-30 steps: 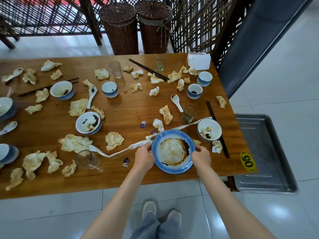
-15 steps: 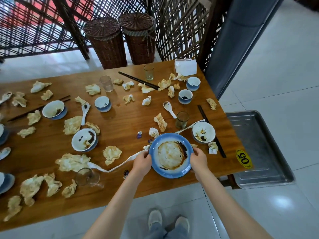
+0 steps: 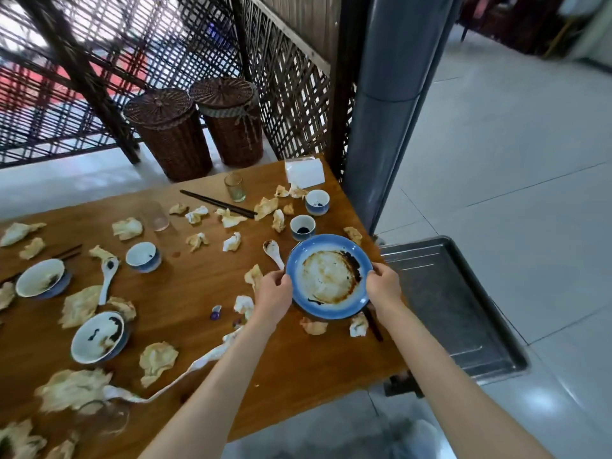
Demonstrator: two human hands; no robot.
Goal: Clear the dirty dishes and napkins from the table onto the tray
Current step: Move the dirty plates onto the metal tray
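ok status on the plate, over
Left hand and right hand grip blue plate, lifted above table edge. Tray just right, bare. Nothing between.

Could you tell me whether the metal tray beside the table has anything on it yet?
Empty: the tray shows only bare metal; the plate is in both hands.

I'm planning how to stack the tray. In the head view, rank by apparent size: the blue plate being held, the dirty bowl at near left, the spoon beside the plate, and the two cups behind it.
1. blue plate, though it's raised nearer the camera
2. bowl
3. spoon
4. near cup and far cup: alike
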